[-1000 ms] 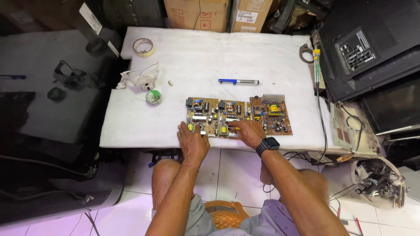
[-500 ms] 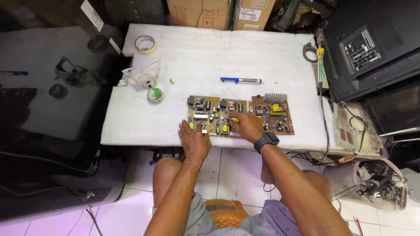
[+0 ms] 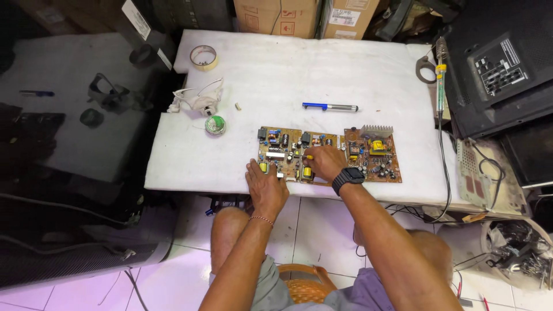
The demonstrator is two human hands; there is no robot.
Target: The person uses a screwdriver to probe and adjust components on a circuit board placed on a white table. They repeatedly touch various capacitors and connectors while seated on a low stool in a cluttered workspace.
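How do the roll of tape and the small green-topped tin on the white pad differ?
The roll of tape is a pale, open ring near the pad's far left corner; the green-topped tin is a smaller, closed disc, nearer the circuit board. Both are round, lie flat on the white pad, and neither hand touches them.

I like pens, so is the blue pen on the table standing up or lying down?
Lying down. The blue pen lies flat on the white table, beyond the circuit board, touching nothing else.
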